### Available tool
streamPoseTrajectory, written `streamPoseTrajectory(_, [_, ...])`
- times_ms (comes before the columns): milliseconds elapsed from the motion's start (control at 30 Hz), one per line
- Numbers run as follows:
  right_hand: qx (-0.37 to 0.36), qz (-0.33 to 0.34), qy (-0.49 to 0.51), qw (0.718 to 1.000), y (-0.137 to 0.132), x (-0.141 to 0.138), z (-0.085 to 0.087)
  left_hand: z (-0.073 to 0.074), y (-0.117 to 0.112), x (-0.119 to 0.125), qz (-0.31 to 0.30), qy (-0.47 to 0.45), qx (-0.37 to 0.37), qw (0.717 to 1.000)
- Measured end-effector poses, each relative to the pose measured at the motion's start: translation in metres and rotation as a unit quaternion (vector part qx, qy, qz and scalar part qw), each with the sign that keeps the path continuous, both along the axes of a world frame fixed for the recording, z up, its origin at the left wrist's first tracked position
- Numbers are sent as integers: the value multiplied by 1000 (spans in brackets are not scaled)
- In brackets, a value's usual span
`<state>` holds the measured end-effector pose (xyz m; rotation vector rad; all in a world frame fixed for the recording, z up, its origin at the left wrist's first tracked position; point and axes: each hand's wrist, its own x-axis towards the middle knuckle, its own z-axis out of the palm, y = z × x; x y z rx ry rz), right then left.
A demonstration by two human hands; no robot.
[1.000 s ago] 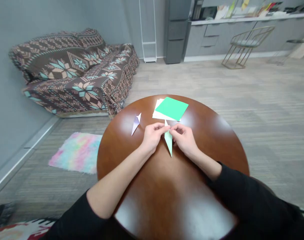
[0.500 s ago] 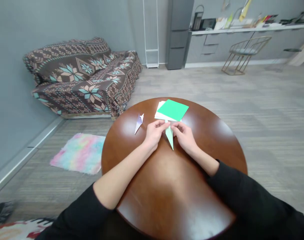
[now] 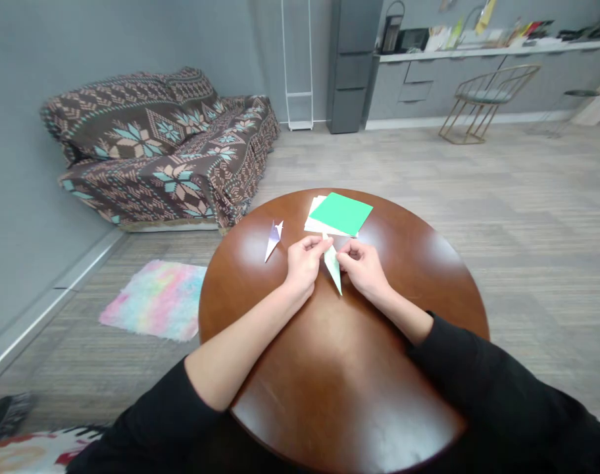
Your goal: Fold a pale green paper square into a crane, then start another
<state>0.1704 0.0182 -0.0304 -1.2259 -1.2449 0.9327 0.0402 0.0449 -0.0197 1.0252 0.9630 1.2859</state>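
Observation:
Between my hands, above the round table, is a pale green piece of folded paper (image 3: 332,264), a narrow kite shape with its long point toward me. My left hand (image 3: 304,263) pinches its upper left side between thumb and fingers. On the right edge, my right hand (image 3: 362,266) is closed with thumb and index finger at the paper. Just beyond lies a green sheet of paper (image 3: 343,213) on top of white sheets (image 3: 314,222). A purple and white folded paper (image 3: 273,241) sits to the left of my left hand.
The round brown wooden table (image 3: 329,388) has a glossy top. A sofa with a patterned cover (image 3: 181,151) stands at the back left, near a pastel fluffy rug (image 3: 156,299). Farther off are a gold-framed chair (image 3: 482,99) and a kitchen counter (image 3: 428,56).
The folded green paper has tilted and turned slightly, showing a wider face. My right fingertips have shifted a little down its right edge and apart from my left ones.

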Motion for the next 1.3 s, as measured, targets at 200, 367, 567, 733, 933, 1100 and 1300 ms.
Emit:
streamPoseTrajectory(200, [-2,15,-1,1000,-5,3,2,-3,7,-4,-11,-12,3,1000])
streamPoseTrajectory(367, [-12,28,49,998,-3,8,3,-2,13,-10,-92,24,5,995])
streamPoseTrajectory(567, [-34,86,90,992,-3,12,9,5,19,-21,-167,189,100,963])
streamPoseTrajectory(733, [-21,86,49,995,-3,20,10,11,15,-20,-249,184,93,946])
streamPoseTrajectory(933, [-11,111,71,991,-1,26,13,12,14,-17,-233,147,70,959])
streamPoseTrajectory(1100, [26,73,61,995,-2,26,13,12,13,-18,-246,104,6,964])
streamPoseTrajectory(1300, [30,73,73,994,-5,25,16,17,8,-15,-228,95,-20,969])
